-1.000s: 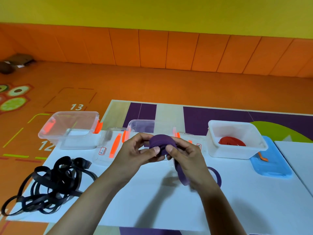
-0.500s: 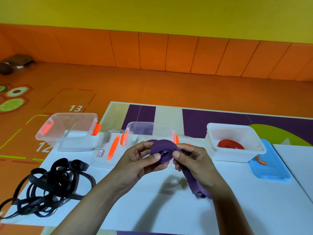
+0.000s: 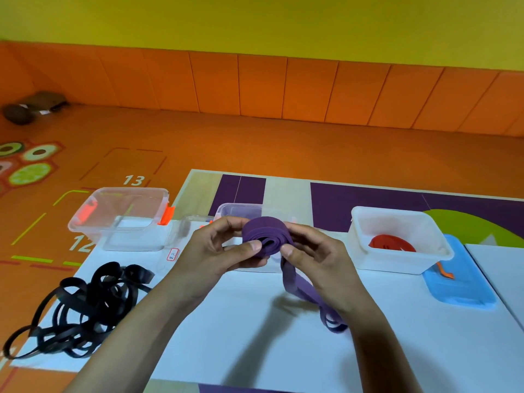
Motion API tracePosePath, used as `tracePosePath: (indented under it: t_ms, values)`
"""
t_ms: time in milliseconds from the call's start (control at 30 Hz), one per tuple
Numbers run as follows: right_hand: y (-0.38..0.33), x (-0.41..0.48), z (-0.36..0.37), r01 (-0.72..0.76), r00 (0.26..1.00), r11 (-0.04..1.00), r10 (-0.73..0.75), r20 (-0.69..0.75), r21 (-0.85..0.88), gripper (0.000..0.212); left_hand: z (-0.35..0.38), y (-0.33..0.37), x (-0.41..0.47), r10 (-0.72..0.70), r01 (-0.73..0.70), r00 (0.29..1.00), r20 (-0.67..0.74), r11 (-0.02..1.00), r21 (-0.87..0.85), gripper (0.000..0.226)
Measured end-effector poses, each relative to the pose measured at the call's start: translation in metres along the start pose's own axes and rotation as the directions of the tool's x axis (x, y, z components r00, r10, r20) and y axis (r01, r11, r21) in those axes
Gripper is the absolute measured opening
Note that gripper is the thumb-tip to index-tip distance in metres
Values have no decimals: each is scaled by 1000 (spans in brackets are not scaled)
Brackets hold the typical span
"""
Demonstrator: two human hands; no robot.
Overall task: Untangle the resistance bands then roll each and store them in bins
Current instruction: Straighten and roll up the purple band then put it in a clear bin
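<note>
Both hands held a half-rolled purple resistance band (image 3: 262,235) above the white worktop (image 3: 255,336). The left hand (image 3: 218,248) and right hand (image 3: 314,253) each pinched the coil between thumb and fingers, its loose tail hanging under the right wrist. A tangle of black bands (image 3: 85,304) lay at left. A rolled red band (image 3: 392,243) sat in the white bin (image 3: 397,262) at right; a clear bin (image 3: 124,217) stood far left.

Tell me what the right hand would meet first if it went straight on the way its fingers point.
The right hand points leftward into the rolled purple rubber resistance band that it pinches; just beyond that, probably the left hand, though depth is unclear.
</note>
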State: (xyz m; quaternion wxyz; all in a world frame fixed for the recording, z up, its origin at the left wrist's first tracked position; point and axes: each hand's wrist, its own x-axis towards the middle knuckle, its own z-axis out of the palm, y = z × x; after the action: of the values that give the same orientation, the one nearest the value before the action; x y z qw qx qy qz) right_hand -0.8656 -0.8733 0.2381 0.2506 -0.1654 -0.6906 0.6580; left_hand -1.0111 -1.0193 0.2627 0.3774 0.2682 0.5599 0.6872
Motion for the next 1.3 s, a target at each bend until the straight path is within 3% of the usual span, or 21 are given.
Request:
tracePosePath:
  t_ms: [167, 300, 367, 433, 467, 533, 600, 733, 867, 967, 1033, 1167, 1300]
  values:
    - [-3, 3, 0, 64, 997, 986, -69, -31, -152, 31, -2, 1, 1, 11, -11, 1000, -4, 1000, -6, 24]
    - [-3, 0, 6, 34, 999, 999, -34, -7, -31, 29, -4, -2, -1, -12, 18, 998, 54, 993, -114, 21]
    - [-2, -1, 12, 27, 999, 999, -26, -29, 18, 19, -3, -4, -2, -22, 32, 997, 71, 990, -139, 22]
    - [-2, -1, 15, 16, 998, 1000, -15, -53, 7, 12, -4, -4, -2, -30, 33, 998, 53, 998, -58, 23]
    - [-2, -1, 15, 13, 999, 999, -15, -51, -37, 13, -5, -3, -3, -24, 23, 999, 25, 998, 65, 22]
    - [-1, 1, 14, 13, 1000, 991, -17, -25, -135, 16, -10, -2, -1, 6, -4, 1000, -6, 926, 377, 22]
    - [-1, 2, 13, -6, 1000, 985, 3, -16, -175, 18, -15, 0, 0, 34, -45, 999, 32, 852, 522, 28]
    - [-7, 7, 18, -4, 999, 988, 9, 31, -154, 17, -21, 7, 4, 67, -117, 991, 116, 853, 509, 18]
    - [1, 9, 14, -77, 982, 976, 109, 154, -205, 17, -26, 3, 3, 93, -105, 995, 48, 901, 420, 18]
    - [31, 11, 11, -221, 911, 881, 339, 234, -418, 20, -25, -3, 4, 140, -111, 989, -41, 907, 407, 18]
    - [50, 13, 14, -290, 882, 856, 413, 229, -427, 19, -20, -3, 5, 178, -133, 981, -82, 912, 388, 19]
    - [116, 1, 11, -424, 831, 676, 555, 38, -602, 16, -18, 6, 10, 268, -199, 950, -163, 917, 347, 17]
    - [207, -56, -10, -545, 776, 495, 603, -184, -677, 11, -23, 7, 10, 307, -219, 939, -154, 880, 422, 20]
